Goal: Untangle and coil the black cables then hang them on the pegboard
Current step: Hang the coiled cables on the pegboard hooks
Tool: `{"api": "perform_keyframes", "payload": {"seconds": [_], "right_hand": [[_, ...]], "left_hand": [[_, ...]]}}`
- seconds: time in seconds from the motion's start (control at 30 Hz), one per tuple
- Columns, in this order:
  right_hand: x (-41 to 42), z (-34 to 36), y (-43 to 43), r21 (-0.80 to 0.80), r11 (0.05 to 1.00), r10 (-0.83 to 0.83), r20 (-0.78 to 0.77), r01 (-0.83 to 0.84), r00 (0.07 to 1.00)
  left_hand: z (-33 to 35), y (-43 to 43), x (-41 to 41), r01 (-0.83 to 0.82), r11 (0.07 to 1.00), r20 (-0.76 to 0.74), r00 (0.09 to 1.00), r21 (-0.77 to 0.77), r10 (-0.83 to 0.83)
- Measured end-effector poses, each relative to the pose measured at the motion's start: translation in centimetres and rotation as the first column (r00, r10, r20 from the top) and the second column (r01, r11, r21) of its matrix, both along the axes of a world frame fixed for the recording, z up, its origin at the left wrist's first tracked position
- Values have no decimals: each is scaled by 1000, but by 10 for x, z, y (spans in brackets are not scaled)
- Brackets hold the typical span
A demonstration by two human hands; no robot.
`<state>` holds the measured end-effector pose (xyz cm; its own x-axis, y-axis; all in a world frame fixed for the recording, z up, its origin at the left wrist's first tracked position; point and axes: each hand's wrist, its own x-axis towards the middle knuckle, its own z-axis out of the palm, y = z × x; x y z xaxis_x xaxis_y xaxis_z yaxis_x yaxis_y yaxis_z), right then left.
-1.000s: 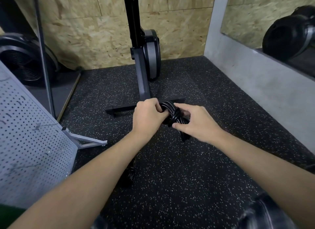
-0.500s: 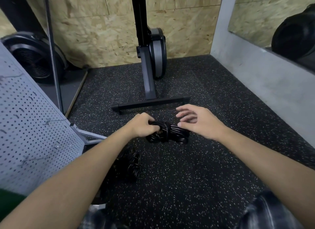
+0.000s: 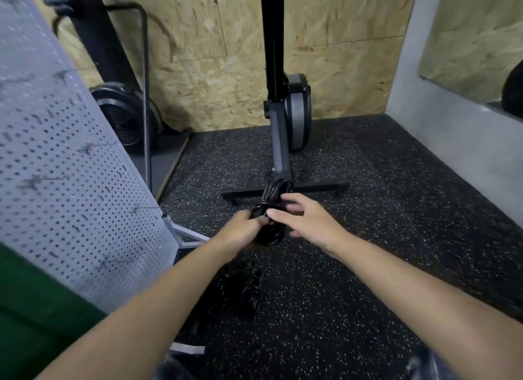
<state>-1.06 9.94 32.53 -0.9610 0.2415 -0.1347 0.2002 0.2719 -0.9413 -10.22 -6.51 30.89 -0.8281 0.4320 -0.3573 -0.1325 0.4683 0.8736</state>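
Observation:
A bundle of coiled black cable (image 3: pixel 273 198) is held upright above the speckled floor. My left hand (image 3: pixel 243 229) grips its middle with curled fingers. My right hand (image 3: pixel 307 224) lies against the bundle's right side, fingers straight and spread. A second black cable (image 3: pixel 246 287) lies in a loose heap on the floor under my left forearm. The grey pegboard (image 3: pixel 70 181) leans on its stand at the left, with small hooks across its face.
A black exercise machine post (image 3: pixel 278 141) with its floor crossbar (image 3: pixel 317 187) stands just behind the hands. A black fan wheel (image 3: pixel 124 119) sits at the back left. OSB panels form the back wall (image 3: pixel 223 76); a grey wall (image 3: pixel 452 158) closes the right side.
My left hand has turned the cable bundle from lying flat to standing upright and lifted it. My right hand has come in against its side. The view has tilted up and left.

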Motion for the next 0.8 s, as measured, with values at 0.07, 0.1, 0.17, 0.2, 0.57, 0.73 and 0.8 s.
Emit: {"api": "perform_keyframes", "payload": {"seconds": [0.07,0.1,0.17,0.2,0.57,0.73,0.8], "right_hand": [[-6,7,-19,74,997,-11,-80,17,997],[-9,9,-26,81,996,-21,-123,31,992],[-15,16,-37,62,997,-30,-200,44,979],[-19,20,-42,82,996,-28,-211,46,977],[-58,40,-107,229,972,32,-351,52,936],[-93,28,-135,320,946,59,-306,44,950],[-103,19,-145,326,945,80,-282,17,956]], "left_hand": [[0,-12,3,-8,1000,-109,994,21,10],[3,-16,6,-17,999,-139,990,49,24],[16,-26,15,-19,998,-206,978,63,32],[21,-32,17,-4,998,-234,972,67,20],[41,-115,4,-54,999,-363,931,-5,49],[37,-166,-15,-372,922,-459,841,-110,285],[23,-185,-20,-447,879,-441,831,-164,340]]}}
